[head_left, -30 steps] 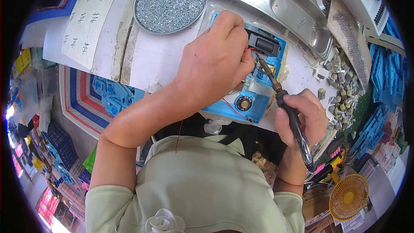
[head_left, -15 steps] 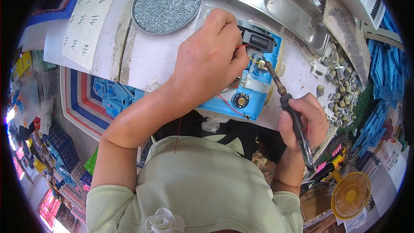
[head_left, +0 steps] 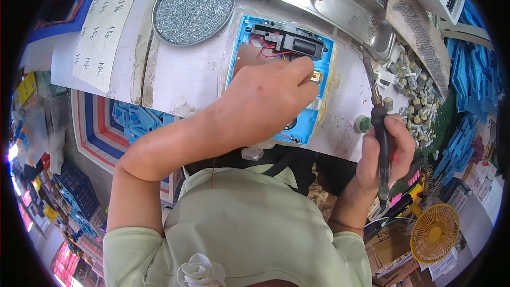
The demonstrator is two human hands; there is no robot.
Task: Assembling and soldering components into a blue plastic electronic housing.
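Observation:
A blue plastic housing (head_left: pixel 236 56) lies on the bench, with a black module (head_left: pixel 305 46), red wires (head_left: pixel 256 43) and a brown board (head_left: pixel 246 58) in it. My left hand (head_left: pixel 271 95) reaches over the middle of this housing, fingertips pinched together by a small yellowish part (head_left: pixel 317 76); whatever they grip is hidden beneath the fingers. A soldering iron (head_left: pixel 378 114) is in my right hand (head_left: pixel 393 151), gripped by its black handle. Its tip points away from me, to the right of the housing and clear of it. My left hand covers much of the round speaker.
Small screws fill a round metal dish (head_left: pixel 158 18) at the upper left. Beyond the housing stands a steel compartment tray (head_left: pixel 319 13). Small metal parts (head_left: pixel 419 82) are heaped at the right, near a small green-filled round tub (head_left: pixel 363 123). A yellow fan (head_left: pixel 435 234) stands at lower right.
The soldering iron has swung right and away from the housing. My left hand has moved down from the black module toward the housing's middle, uncovering the red wires and brown board.

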